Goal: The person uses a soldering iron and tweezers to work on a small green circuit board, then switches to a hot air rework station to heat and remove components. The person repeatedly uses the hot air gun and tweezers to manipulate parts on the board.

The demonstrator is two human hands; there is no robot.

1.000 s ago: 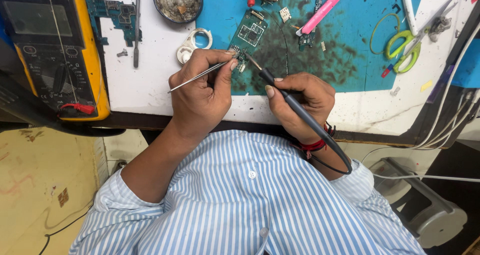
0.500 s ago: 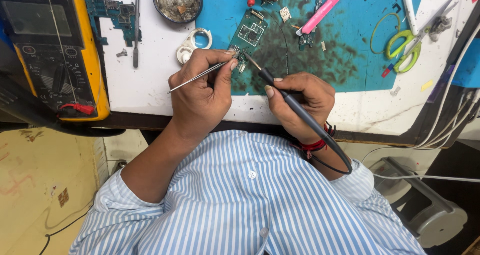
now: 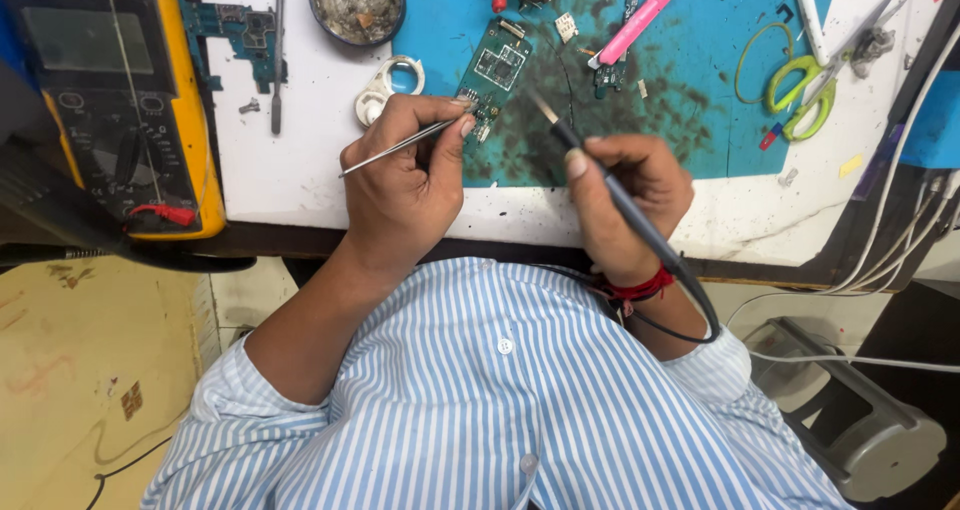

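Soldering step on the green circuit board (image 3: 497, 72), lying far-centre on the blue mat (image 3: 700, 90). Left hand (image 3: 405, 185) fingers pinch tweezers (image 3: 400, 146) at the board's near edge. Right hand (image 3: 625, 195) grips soldering iron (image 3: 610, 185), tip just off the board. Next needs a steady tip landing on the joint.

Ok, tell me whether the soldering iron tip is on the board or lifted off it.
Lifted off: the soldering iron tip points over the blue mat, beside the green circuit board.

My white worktop (image 3: 300, 185) carries a stained blue mat (image 3: 700, 120). Below me lies a yellowish floor (image 3: 80, 370), and a grey plastic stool (image 3: 860, 420) stands at my right.
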